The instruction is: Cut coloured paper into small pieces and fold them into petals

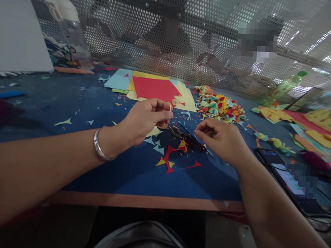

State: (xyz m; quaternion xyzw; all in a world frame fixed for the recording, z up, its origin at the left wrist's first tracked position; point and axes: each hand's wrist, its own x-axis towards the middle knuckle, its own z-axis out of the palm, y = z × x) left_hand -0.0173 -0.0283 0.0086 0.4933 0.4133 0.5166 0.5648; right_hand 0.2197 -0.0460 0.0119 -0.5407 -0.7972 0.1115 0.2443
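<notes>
My left hand [150, 119], with a silver bangle at its wrist, pinches a small pale yellow paper piece [170, 108] between thumb and fingers. To its right, my right hand [222, 138] is closed, thumb against curled fingers; whatever it may hold is too small or hidden. Between the hands, on the blue tabletop [139, 178], lies a dark tool [191, 140] that looks like scissors, beside a thin blue stick. Red paper offcuts [169, 159], with yellow and light blue ones, are scattered in front of it. Behind my right hand rises a heap of colourful folded paper pieces [222, 105].
Coloured paper sheets [156, 86] are stacked at the back against a perforated metal screen [117, 35]. A clear bottle [76, 40] stands at left, a green-capped bottle [287, 86] at right. A phone [285, 176] with cables lies by my right forearm. People sit beyond the screen.
</notes>
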